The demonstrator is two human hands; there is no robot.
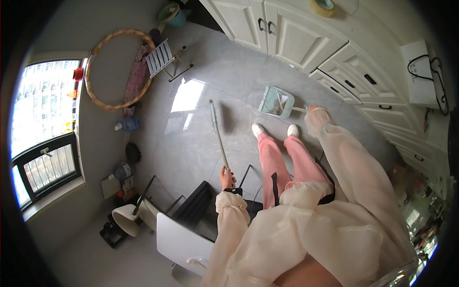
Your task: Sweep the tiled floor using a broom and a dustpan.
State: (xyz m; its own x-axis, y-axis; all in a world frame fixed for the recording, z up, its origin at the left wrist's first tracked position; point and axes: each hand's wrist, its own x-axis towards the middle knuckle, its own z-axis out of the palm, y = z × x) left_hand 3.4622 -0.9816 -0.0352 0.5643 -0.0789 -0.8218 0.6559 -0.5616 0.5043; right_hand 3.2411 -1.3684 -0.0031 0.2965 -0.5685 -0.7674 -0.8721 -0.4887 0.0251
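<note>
My left hand (227, 178) is closed around the pale handle of a broom (220, 139). The broom slants away over the grey floor, its narrow light-blue and white head seen nearly edge-on. To the right, my right hand (313, 109) is mostly covered by a cream sleeve and closes on the short handle of a pale green dustpan (287, 107). Some dark debris (277, 106) lies in the dustpan, which is at floor level beyond my white shoes. A gap of bare floor separates the broom head from the dustpan.
White cabinets (306, 36) line the right side. A folding stool (162, 60) and a hula hoop (91, 71) are by the left wall, with a blue water jug (128, 124) below. A white-topped desk (184, 244) and a black chair seat (195, 205) stand near my left arm.
</note>
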